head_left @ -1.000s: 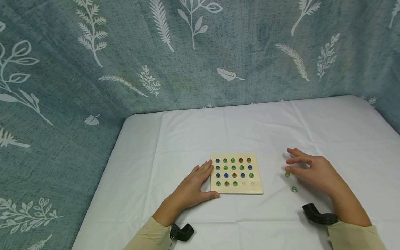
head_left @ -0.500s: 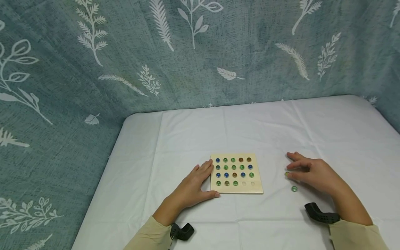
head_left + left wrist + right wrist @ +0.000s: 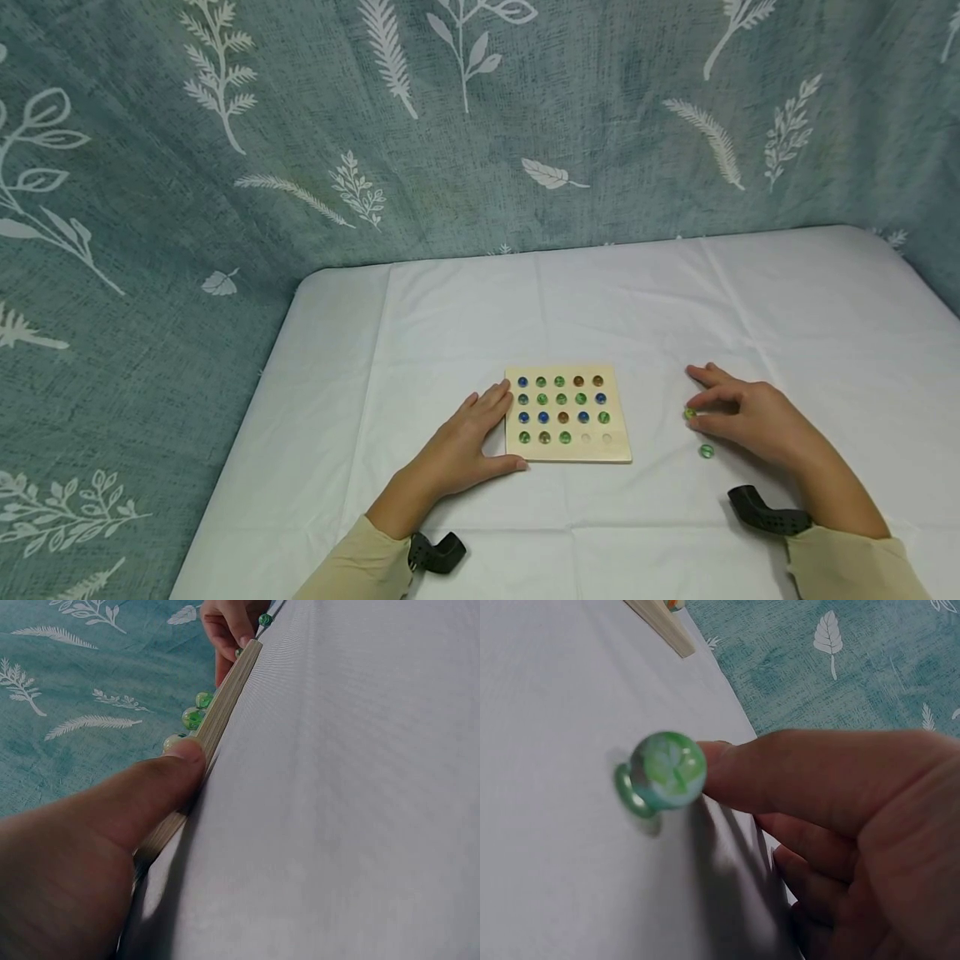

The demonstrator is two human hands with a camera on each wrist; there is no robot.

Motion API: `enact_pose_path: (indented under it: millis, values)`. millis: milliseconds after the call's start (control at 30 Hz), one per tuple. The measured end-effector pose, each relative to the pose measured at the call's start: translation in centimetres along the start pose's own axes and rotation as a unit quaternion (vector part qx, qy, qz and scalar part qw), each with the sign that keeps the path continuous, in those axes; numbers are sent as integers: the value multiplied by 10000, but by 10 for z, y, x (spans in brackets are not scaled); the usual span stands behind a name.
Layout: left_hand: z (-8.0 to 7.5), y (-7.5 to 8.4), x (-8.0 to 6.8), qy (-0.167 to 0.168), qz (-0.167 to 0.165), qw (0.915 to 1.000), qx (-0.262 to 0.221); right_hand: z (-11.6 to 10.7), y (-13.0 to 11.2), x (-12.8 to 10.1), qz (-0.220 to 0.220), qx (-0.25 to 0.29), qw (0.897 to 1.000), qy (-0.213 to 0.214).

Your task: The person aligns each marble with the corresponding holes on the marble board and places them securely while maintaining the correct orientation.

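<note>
Right hand point(image 3: 757, 415) has closed in — fingers touching round glass marble point(image 3: 689, 413).

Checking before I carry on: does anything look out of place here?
Two green marbles lie loose on the cloth, off the wooden board: one at the right hand's fingertips, another nearer. The board's front row has two empty holes.

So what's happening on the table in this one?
A person sits at a white-clothed table with a wooden board whose dimples hold glass marbles; the two at the right end of the near row are bare. The left hand rests flat against the board's left edge, thumb on its near corner. The right hand lies right of the board, fingertips pinching a green marble on the cloth. A second loose marble lies just nearer, untouched.
</note>
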State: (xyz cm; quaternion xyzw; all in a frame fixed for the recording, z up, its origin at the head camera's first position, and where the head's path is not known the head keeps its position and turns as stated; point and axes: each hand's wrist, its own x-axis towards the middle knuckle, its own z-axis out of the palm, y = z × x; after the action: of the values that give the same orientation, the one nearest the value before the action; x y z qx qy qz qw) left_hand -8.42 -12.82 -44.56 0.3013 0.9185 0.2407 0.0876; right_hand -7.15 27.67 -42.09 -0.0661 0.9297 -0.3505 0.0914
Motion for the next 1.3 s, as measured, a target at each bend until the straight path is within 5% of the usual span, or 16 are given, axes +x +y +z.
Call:
enact_pose_path:
  millis: [1300]
  values:
    - [-1,1,0,-12,-13,10000,-46,5,-6,1,57,-99,9998,178]
